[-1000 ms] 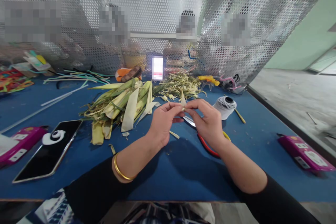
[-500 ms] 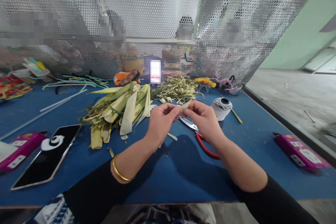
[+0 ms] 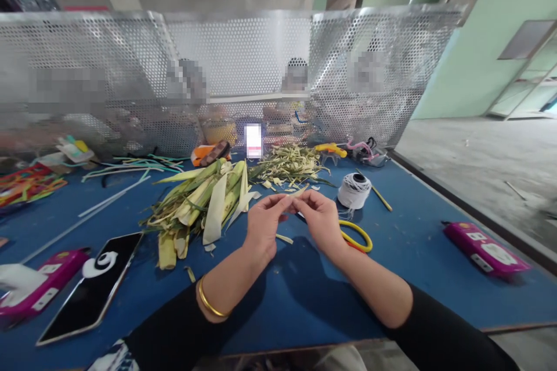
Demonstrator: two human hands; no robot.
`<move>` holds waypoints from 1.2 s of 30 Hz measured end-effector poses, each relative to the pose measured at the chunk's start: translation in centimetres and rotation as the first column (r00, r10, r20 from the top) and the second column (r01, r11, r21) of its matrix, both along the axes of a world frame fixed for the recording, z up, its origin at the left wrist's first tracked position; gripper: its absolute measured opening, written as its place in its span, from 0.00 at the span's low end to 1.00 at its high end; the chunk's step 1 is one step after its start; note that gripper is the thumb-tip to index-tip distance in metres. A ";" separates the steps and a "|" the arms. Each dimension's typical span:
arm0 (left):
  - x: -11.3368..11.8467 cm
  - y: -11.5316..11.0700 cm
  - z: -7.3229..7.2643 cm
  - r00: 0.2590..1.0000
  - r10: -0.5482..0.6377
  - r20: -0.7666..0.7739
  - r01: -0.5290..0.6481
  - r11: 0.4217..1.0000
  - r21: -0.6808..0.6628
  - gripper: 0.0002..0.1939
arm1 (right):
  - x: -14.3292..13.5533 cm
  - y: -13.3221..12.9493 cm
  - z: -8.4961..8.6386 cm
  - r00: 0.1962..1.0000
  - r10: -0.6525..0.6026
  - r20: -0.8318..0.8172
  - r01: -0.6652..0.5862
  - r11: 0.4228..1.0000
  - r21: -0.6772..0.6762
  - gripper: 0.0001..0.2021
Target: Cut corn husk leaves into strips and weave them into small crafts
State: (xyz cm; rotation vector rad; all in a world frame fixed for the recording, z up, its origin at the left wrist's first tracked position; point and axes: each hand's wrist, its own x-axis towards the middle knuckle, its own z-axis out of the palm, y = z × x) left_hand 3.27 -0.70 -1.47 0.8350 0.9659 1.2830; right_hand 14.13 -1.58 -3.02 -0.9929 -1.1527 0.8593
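My left hand (image 3: 263, 226) and my right hand (image 3: 319, 220) meet over the middle of the blue table, fingertips pinched together. Between them they grip a thin pale strip of corn husk (image 3: 299, 192); its lower part is hidden by the fingers. Under my right hand lies a pair of scissors, its yellow and red handle (image 3: 369, 237) sticking out to the right. To the left of my left hand is a heap of corn husks (image 3: 191, 203), green and cream. A small husk scrap (image 3: 284, 239) rests on the table below the hands.
Behind the hands sits a pile of shredded husk (image 3: 291, 163). A spool of white thread (image 3: 353, 192) stands at right, beside a thin stick (image 3: 382, 197). Purple tissue packs (image 3: 487, 248) and a black tablet (image 3: 108, 278) lie nearer the sides. A perforated metal screen (image 3: 243, 40) closes the back.
The camera view has tilted up, so more wall shows above the screen. My hands stay pinched on the husk strip and have come closer together. More of the scissors' yellow handle shows.
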 end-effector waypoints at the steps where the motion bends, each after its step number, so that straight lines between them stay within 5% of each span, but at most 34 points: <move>1: -0.1 0.1 0.1 1.000 0.005 0.008 -0.005 1.000 -0.011 0.13 | 0.4 0.0 0.4 0.997 0.034 0.066 -0.035 0.999 0.001 0.09; 3: -0.4 0.3 0.5 1.000 0.015 0.018 -0.014 1.000 -0.026 0.13 | 1.8 -0.3 1.2 0.948 0.097 0.304 -0.101 0.995 -0.001 0.10; 5: -0.8 0.4 1.1 1.000 0.014 0.008 -0.014 0.999 -0.034 0.13 | 3.8 -1.3 1.6 0.781 0.033 0.623 -0.042 0.999 0.000 0.08; 7: -1.2 0.5 1.7 1.000 0.004 -0.010 -0.005 0.999 -0.035 0.12 | 6.0 -2.9 1.4 0.476 0.022 0.879 0.057 0.997 -0.056 0.08; 10: -1.7 0.8 2.4 0.999 -0.012 -0.043 0.011 0.999 -0.035 0.10 | 8.4 -5.4 0.0 0.086 0.157 0.984 0.232 0.957 -0.173 0.10; 14: -2.3 2.1 3.2 0.996 -0.017 -0.089 0.015 1.000 -0.021 0.08 | 9.3 -6.7 -1.5 0.007 0.200 0.980 0.246 0.949 -0.195 0.20; 20: -2.8 4.3 3.2 0.995 -0.006 -0.095 0.005 1.000 -0.015 0.06 | 9.3 -5.3 -0.6 -0.059 0.269 0.961 0.160 0.953 -0.257 0.28; 22: -3.0 4.8 2.7 0.995 0.012 -0.095 -0.016 0.999 -0.035 0.06 | 9.7 -5.5 -0.2 -0.031 0.283 0.959 0.128 0.952 -0.277 0.31; 24: -3.2 5.1 2.1 0.996 0.022 -0.092 -0.028 0.998 -0.057 0.05 | 10.2 -6.0 -0.3 0.088 0.278 0.957 0.091 0.954 -0.286 0.35; 30: -3.2 5.4 0.1 0.998 0.016 -0.064 -0.022 0.995 -0.098 0.06 | 9.7 -5.5 -2.2 0.731 0.224 0.644 -0.012 0.949 -0.315 0.37; 36: -3.6 6.2 -1.2 0.998 0.057 -0.006 -0.057 0.995 -0.077 0.08 | 5.5 -1.7 -1.1 0.906 0.229 0.356 -0.049 0.892 -0.448 0.36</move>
